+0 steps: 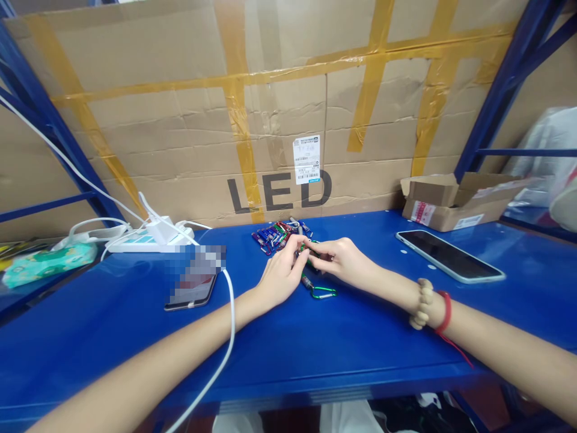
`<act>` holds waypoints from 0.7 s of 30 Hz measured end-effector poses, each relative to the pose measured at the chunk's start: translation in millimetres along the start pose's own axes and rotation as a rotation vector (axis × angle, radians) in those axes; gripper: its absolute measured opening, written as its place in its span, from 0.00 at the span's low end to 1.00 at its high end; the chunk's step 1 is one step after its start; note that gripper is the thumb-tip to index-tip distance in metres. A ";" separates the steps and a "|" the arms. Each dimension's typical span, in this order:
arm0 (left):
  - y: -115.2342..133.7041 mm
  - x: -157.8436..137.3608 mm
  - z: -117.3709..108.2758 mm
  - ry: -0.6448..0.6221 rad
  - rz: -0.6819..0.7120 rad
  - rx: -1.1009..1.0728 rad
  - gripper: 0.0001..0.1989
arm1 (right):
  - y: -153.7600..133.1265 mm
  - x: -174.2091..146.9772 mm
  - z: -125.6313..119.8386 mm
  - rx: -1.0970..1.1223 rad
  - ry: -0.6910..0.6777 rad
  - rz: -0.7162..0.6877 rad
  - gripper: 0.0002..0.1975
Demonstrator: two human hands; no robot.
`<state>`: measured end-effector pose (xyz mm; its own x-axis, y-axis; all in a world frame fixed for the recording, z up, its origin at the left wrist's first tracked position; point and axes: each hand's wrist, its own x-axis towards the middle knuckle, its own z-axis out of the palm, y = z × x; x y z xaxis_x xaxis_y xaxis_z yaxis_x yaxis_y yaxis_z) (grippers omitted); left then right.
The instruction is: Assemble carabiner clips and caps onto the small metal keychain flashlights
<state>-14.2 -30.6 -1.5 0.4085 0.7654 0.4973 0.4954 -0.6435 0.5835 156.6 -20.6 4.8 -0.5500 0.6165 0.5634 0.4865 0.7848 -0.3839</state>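
1. A large sheet of brown cardboard (171, 144), crossed with yellow tape and bearing the black letters LED, is standing behind everything; a white printed label (307, 159) is sitting just above the letters.
2. A blue, smooth-topped table (360, 361) is stretching across the view below it; both forearms are reaching in over its near edge.
3. A small open brown cardboard box (444, 215) is resting at the back right; a dark-screened phone in a pale case (451, 255) is lying in front of it.
4. At the left, a white power strip (130, 242) is lying near the back; a dark phone (193, 290), partly blurred out, is lying nearer; a white cable (232, 313) is passing in front of the left forearm.
5. The left hand (280, 270) and right hand (345, 258) are meeting at bent fingertips around a small, mostly hidden greenish item; I cannot tell which hand is gripping it; the right wrist is wearing a pale beaded bracelet (422, 304) and a red cord (446, 313).
6. A pile of small red, blue and silver metallic clip pieces (270, 233) is lying just beyond the fingers.
7. A green metal carabiner clip (324, 296) is lying on the table just below the hands; a short dark cylinder (307, 281) is lying at its upper left end.
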 end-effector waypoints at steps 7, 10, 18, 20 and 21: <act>-3.8 0.8 1.8 0.007 0.010 -0.035 0.08 | -0.7 0.4 -0.8 0.018 0.004 0.055 0.15; -3.5 1.5 1.5 0.021 0.001 -0.060 0.08 | -0.3 0.4 -0.4 0.036 0.007 0.065 0.13; 3.5 2.0 0.1 0.092 -0.076 -0.101 0.09 | 2.0 1.7 -2.4 -0.161 0.066 -0.057 0.12; 3.8 2.3 0.0 0.082 -0.116 -0.095 0.11 | 3.5 1.3 -2.7 -0.210 0.104 -0.100 0.13; 3.4 2.5 -0.1 0.073 -0.133 -0.087 0.12 | 4.6 1.1 -2.5 -0.220 0.124 -0.114 0.14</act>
<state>-11.6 -30.9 1.9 0.2857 0.8435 0.4549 0.4716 -0.5369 0.6995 159.9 -16.5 5.5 -0.5286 0.5021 0.6844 0.5696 0.8076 -0.1527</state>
